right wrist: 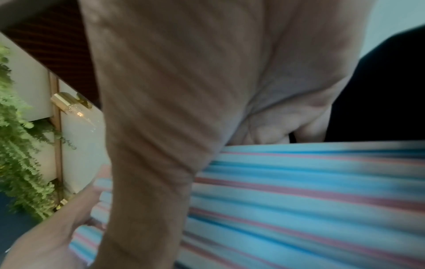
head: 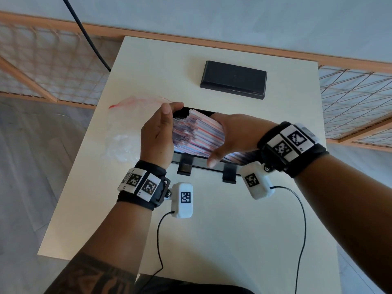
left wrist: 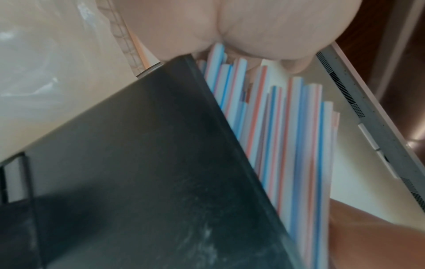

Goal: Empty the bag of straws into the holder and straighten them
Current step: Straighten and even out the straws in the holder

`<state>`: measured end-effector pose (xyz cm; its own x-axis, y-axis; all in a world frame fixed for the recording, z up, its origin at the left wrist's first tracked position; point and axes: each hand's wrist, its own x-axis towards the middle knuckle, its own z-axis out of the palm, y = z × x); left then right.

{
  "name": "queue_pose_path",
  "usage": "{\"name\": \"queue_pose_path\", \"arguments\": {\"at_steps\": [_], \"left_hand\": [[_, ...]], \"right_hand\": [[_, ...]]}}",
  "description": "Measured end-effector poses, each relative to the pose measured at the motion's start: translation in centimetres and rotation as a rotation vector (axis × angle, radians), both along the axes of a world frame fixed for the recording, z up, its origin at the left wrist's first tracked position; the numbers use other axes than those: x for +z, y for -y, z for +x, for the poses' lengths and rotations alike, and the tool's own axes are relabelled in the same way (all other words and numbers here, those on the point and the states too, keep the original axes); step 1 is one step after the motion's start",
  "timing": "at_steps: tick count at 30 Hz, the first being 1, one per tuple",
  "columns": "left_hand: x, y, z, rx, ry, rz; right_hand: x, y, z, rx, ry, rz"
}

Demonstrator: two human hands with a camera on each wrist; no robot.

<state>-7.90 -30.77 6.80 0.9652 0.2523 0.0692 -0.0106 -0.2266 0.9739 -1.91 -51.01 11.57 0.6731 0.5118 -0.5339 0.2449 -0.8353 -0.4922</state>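
Observation:
A bundle of red- and blue-striped white straws [head: 197, 134] lies lengthwise in the black holder [head: 203, 165] at the table's middle. My left hand [head: 161, 124] stands upright at the holder's left end, its flat palm [left wrist: 253, 27] against the straw ends [left wrist: 287, 136]. My right hand [head: 235, 134] wraps the bundle from above, thumb at the near side and fingers over the far side; the right wrist view shows it close on the straws [right wrist: 299, 200]. The clear bag [head: 123, 132] with a red zip lies flat on the table, left of the holder.
A black rectangular lid [head: 233, 79] lies behind the holder near the table's far edge. The cream table [head: 212, 230] ends just left of the bag. Wooden lattice panels [head: 53, 60] stand beyond the table on both sides. Sensor cables hang from both wrists.

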Motion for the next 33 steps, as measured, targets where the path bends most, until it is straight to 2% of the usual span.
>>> {"name": "queue_pose_path", "arguments": {"at_steps": [6, 11, 18, 21, 26, 30, 33], "left_hand": [[0.0, -0.3, -0.1, -0.066, 0.0, 0.038], [0.0, -0.6, 0.1, -0.09, 0.0, 0.058], [0.3, -0.2, 0.1, -0.064, -0.013, 0.08], [0.7, -0.2, -0.1, -0.079, 0.021, 0.106], [0.5, -0.2, -0.3, -0.011, 0.077, 0.099], [0.7, 0.0, -0.3, -0.021, 0.034, 0.143], [1.0, 0.0, -0.2, -0.029, -0.027, 0.106]], "right_hand": [[-0.6, 0.7, 0.6, 0.014, -0.081, -0.032], [-0.5, 0.5, 1.0, 0.057, -0.051, -0.088], [-1.0, 0.3, 0.7, -0.014, -0.105, 0.001], [-1.4, 0.0, 0.9, -0.013, -0.119, 0.045], [-1.0, 0.0, 0.4, -0.004, -0.104, 0.106], [-0.8, -0.2, 0.4, 0.012, -0.09, 0.115], [-0.5, -0.4, 0.5, 0.01, -0.068, 0.12]]}}
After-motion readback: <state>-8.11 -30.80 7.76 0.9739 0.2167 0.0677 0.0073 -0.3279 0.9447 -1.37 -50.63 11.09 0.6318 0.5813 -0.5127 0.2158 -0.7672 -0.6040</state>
